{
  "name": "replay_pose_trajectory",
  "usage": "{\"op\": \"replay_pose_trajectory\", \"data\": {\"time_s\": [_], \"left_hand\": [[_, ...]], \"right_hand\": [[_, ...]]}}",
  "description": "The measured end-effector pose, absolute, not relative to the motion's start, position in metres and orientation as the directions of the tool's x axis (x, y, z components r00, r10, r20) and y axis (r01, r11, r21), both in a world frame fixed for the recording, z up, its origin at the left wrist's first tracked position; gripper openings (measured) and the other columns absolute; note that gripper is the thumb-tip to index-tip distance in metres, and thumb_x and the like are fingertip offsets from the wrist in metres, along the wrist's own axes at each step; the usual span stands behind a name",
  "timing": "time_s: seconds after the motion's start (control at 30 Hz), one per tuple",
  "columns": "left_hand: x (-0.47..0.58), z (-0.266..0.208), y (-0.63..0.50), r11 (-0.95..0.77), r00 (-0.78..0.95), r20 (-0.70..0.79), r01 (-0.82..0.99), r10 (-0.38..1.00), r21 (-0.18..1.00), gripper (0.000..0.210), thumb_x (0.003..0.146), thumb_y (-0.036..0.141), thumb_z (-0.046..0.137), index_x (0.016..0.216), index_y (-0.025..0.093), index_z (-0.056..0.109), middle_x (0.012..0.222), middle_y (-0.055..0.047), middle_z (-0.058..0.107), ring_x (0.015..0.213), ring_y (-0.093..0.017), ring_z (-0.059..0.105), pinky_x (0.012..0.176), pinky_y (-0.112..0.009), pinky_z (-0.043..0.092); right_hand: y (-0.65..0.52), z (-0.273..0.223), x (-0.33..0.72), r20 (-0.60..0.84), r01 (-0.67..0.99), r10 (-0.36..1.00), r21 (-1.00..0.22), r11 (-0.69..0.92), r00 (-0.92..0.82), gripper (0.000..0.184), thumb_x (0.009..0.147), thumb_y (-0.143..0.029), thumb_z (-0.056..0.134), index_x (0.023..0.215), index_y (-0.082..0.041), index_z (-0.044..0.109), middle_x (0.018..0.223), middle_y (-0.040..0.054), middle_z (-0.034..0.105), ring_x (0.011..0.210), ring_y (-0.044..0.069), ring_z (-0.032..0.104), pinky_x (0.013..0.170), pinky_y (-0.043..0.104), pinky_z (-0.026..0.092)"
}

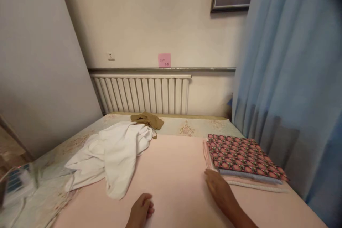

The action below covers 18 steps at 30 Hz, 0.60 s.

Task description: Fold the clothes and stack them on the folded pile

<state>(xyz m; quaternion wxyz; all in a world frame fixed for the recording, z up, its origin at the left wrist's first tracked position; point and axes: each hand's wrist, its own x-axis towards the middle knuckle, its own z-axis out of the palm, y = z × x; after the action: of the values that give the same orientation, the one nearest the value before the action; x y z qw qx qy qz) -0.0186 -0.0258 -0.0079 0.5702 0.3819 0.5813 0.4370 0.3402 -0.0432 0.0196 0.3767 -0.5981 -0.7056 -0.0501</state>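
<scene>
My left hand (141,209) is at the bottom centre, its fingers curled in and nothing visible in them. It hovers over or rests on a pink sheet (171,171); which of the two I cannot tell. My right hand (219,189) has its fingers stretched out beside the near left corner of a stack of folded cloth. On top of that stack lies a dark cloth with a red floral pattern (240,153), with a blue-grey folded cloth (251,176) and pink and white layers under it. A crumpled white garment (114,153) lies left of centre, with a brown garment (148,119) behind it.
The bed has a pale floral cover (187,128). Against the back wall stands a white radiator (141,94) below a pipe and a pink note (164,60). A blue curtain (288,71) hangs at the right. Several blurred items sit at the left edge.
</scene>
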Motion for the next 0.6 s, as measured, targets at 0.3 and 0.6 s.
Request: {"op": "replay_pose_trajectory", "data": {"time_s": [0.3, 0.6], "left_hand": [[-0.025, -0.026, -0.025, 0.312, -0.019, -0.317, -0.131, 0.948, 0.941, 0.039, 0.058, 0.049, 0.069, 0.081, 0.020, 0.055, 0.057, 0.004, 0.056, 0.047, -0.011, 0.052, 0.046, -0.022, 0.031], [-0.025, 0.001, 0.017, 0.321, 0.190, -0.288, -0.176, 0.939, 0.930, 0.049, 0.059, 0.052, 0.076, 0.089, 0.017, 0.058, 0.068, 0.000, 0.061, 0.058, -0.013, 0.059, 0.054, -0.026, 0.043]], "right_hand": [[-0.071, -0.053, 0.288, 0.572, 0.871, 0.796, -0.271, 0.409, -0.195, 0.033, 0.091, -0.038, 0.051, 0.112, -0.023, 0.071, 0.115, 0.0090, 0.070, 0.103, 0.026, 0.068, 0.089, 0.038, 0.057], [-0.001, -0.033, 0.255, 0.367, 0.837, 0.921, -0.459, 0.298, -0.127, 0.036, 0.087, -0.030, 0.048, 0.112, -0.018, 0.070, 0.117, 0.0125, 0.068, 0.111, 0.027, 0.063, 0.098, 0.043, 0.049]]}}
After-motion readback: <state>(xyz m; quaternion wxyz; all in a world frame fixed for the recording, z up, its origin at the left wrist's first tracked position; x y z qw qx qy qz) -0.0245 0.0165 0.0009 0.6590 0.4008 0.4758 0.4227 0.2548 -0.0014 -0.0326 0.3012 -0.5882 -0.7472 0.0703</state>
